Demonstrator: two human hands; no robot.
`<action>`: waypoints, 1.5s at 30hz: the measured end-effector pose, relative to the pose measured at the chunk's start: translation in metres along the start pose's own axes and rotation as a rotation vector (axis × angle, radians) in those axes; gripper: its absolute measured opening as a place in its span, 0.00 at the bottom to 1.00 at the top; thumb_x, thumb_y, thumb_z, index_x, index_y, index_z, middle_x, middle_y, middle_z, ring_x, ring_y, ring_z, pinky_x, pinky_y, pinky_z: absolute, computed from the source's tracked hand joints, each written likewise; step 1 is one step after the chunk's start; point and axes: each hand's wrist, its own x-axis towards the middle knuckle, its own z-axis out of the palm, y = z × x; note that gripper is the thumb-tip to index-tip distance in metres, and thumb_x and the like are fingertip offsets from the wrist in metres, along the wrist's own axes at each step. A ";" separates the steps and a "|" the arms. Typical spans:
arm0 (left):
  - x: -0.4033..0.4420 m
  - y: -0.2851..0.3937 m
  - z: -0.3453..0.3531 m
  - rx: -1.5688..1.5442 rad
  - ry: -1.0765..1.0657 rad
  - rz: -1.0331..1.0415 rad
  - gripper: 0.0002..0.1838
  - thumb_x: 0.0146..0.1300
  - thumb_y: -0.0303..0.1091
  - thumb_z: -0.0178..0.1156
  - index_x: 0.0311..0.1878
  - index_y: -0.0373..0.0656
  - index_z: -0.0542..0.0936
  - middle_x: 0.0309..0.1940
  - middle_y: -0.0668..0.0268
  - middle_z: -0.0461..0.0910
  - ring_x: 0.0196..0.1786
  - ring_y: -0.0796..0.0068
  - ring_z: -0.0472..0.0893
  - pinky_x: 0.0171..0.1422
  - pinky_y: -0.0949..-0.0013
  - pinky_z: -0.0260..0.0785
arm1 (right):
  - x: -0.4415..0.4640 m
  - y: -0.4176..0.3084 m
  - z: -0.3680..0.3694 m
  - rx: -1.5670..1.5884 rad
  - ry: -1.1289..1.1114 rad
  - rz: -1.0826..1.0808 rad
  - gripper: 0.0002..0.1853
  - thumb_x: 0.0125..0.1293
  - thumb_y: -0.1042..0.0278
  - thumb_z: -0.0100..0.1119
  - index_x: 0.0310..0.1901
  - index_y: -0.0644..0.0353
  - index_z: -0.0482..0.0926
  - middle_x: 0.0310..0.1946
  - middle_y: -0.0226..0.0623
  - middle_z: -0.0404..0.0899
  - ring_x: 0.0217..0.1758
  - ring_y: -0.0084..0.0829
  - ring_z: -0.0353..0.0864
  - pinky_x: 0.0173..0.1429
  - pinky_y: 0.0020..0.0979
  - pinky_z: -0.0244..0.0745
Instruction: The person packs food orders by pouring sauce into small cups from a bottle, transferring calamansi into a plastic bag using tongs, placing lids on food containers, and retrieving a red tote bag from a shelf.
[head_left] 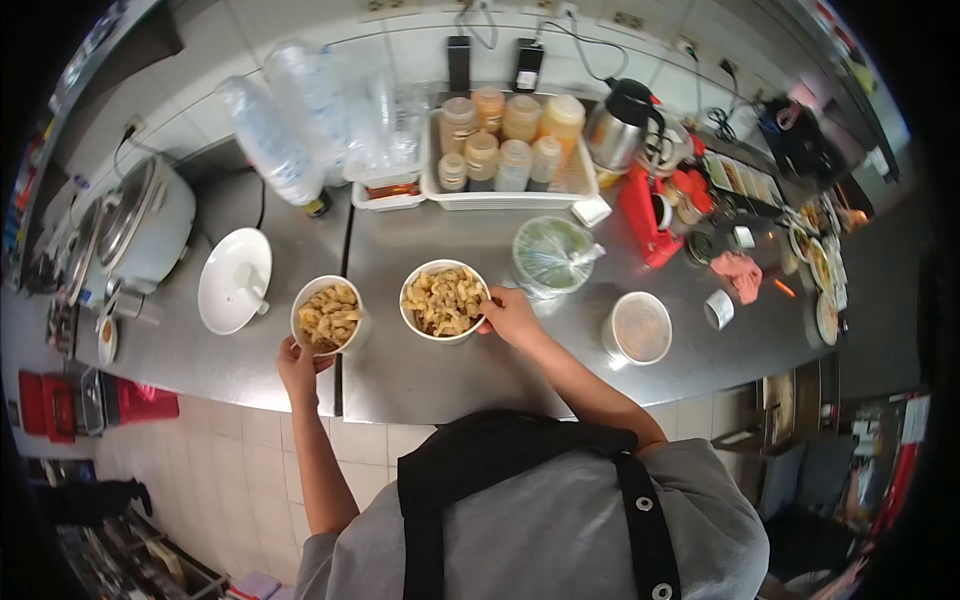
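Head view: towards the counter's front edge (388, 408), half-curled left hand (300, 368) and right hand (513, 316) grip left bowl (363, 325) and right bowl (449, 340), seemingly positioning; next move needs steadiness.

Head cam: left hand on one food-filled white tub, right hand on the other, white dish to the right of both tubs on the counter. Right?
No, the white dish is to the left of both tubs, as the head view shows. The left hand is on one tub, the right hand on the other tub.
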 end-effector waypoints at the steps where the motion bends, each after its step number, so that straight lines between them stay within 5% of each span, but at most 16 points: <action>1: -0.002 0.003 0.020 -0.019 -0.035 0.016 0.21 0.67 0.24 0.54 0.60 0.24 0.65 0.41 0.50 0.81 0.30 0.59 0.86 0.31 0.67 0.84 | 0.001 0.006 -0.008 0.020 0.019 -0.035 0.15 0.66 0.73 0.51 0.50 0.70 0.80 0.31 0.40 0.84 0.27 0.26 0.85 0.33 0.27 0.82; 4: -0.006 0.013 0.072 0.017 -0.147 0.004 0.22 0.69 0.30 0.56 0.60 0.26 0.67 0.44 0.49 0.81 0.32 0.62 0.87 0.34 0.68 0.83 | 0.010 0.011 -0.019 0.145 0.031 -0.107 0.15 0.68 0.69 0.52 0.50 0.68 0.80 0.30 0.43 0.84 0.27 0.28 0.86 0.33 0.29 0.81; 6: -0.002 0.014 0.082 0.099 -0.212 0.012 0.23 0.69 0.33 0.58 0.60 0.25 0.67 0.43 0.49 0.81 0.34 0.65 0.87 0.33 0.69 0.82 | -0.004 -0.019 -0.033 -0.070 0.047 -0.087 0.16 0.69 0.66 0.53 0.51 0.68 0.80 0.30 0.44 0.84 0.29 0.29 0.86 0.35 0.30 0.81; 8: 0.014 -0.007 0.074 0.540 0.015 0.327 0.25 0.69 0.36 0.59 0.60 0.25 0.68 0.43 0.50 0.82 0.33 0.68 0.86 0.33 0.71 0.79 | -0.014 -0.032 -0.052 -0.320 0.168 -0.230 0.16 0.70 0.65 0.54 0.52 0.67 0.80 0.30 0.45 0.85 0.31 0.30 0.87 0.37 0.29 0.80; 10: -0.010 0.042 0.082 0.653 0.348 0.628 0.23 0.68 0.40 0.62 0.55 0.28 0.74 0.39 0.52 0.83 0.41 0.62 0.85 0.44 0.66 0.77 | -0.022 -0.026 -0.079 -0.405 0.279 -0.378 0.16 0.70 0.66 0.55 0.52 0.66 0.81 0.32 0.44 0.85 0.33 0.29 0.87 0.39 0.28 0.79; 16: 0.015 0.146 0.061 0.580 0.498 0.675 0.17 0.72 0.41 0.57 0.36 0.35 0.81 0.22 0.56 0.79 0.23 0.67 0.76 0.32 0.63 0.67 | -0.065 -0.019 -0.154 -0.136 0.336 -0.165 0.15 0.70 0.67 0.56 0.53 0.65 0.81 0.38 0.37 0.86 0.32 0.21 0.81 0.37 0.23 0.75; 19: 0.046 0.168 0.089 0.599 0.417 0.744 0.17 0.73 0.41 0.56 0.34 0.35 0.79 0.18 0.55 0.76 0.21 0.62 0.75 0.31 0.62 0.66 | -0.082 -0.015 -0.163 -0.065 0.408 -0.076 0.14 0.71 0.67 0.54 0.54 0.64 0.81 0.39 0.35 0.85 0.32 0.19 0.80 0.37 0.22 0.73; 25: 0.137 0.184 0.200 0.458 -0.191 1.125 0.08 0.67 0.26 0.51 0.42 0.35 0.80 0.40 0.52 0.82 0.45 0.52 0.83 0.48 0.56 0.74 | -0.092 -0.022 -0.140 -0.094 0.442 -0.092 0.14 0.72 0.68 0.53 0.53 0.65 0.81 0.38 0.35 0.85 0.33 0.19 0.79 0.37 0.21 0.73; 27: 0.179 0.175 0.232 0.716 -0.288 1.116 0.09 0.68 0.30 0.54 0.45 0.40 0.81 0.42 0.50 0.82 0.47 0.47 0.81 0.52 0.57 0.73 | -0.094 -0.031 -0.129 -0.150 0.421 -0.110 0.14 0.72 0.68 0.53 0.52 0.65 0.81 0.37 0.35 0.85 0.33 0.20 0.80 0.37 0.22 0.73; 33: 0.265 0.159 0.291 0.852 -0.619 1.092 0.09 0.66 0.32 0.56 0.42 0.39 0.82 0.40 0.52 0.83 0.47 0.48 0.81 0.52 0.56 0.72 | -0.115 -0.035 -0.119 -0.116 0.537 -0.079 0.14 0.72 0.68 0.54 0.52 0.66 0.81 0.36 0.35 0.85 0.33 0.21 0.80 0.37 0.22 0.73; 36: 0.279 0.174 0.302 1.190 -0.686 1.053 0.07 0.59 0.33 0.62 0.36 0.42 0.85 0.36 0.54 0.85 0.40 0.50 0.82 0.47 0.56 0.73 | -0.129 -0.021 -0.127 -0.132 0.620 -0.068 0.13 0.72 0.68 0.53 0.52 0.66 0.81 0.36 0.35 0.85 0.32 0.21 0.79 0.36 0.23 0.73; 38: 0.281 0.182 0.297 1.074 -0.792 0.997 0.07 0.53 0.33 0.65 0.32 0.41 0.85 0.33 0.54 0.84 0.37 0.53 0.83 0.44 0.56 0.73 | -0.138 -0.018 -0.130 -0.125 0.630 -0.049 0.14 0.73 0.67 0.53 0.52 0.64 0.81 0.38 0.34 0.85 0.34 0.21 0.81 0.38 0.23 0.73; 45: 0.282 0.197 0.291 1.032 -0.741 1.048 0.10 0.58 0.34 0.62 0.30 0.36 0.80 0.28 0.49 0.82 0.34 0.49 0.82 0.41 0.56 0.73 | -0.127 -0.030 -0.138 -0.134 0.605 -0.113 0.14 0.74 0.66 0.52 0.53 0.65 0.80 0.39 0.32 0.84 0.37 0.20 0.81 0.40 0.22 0.74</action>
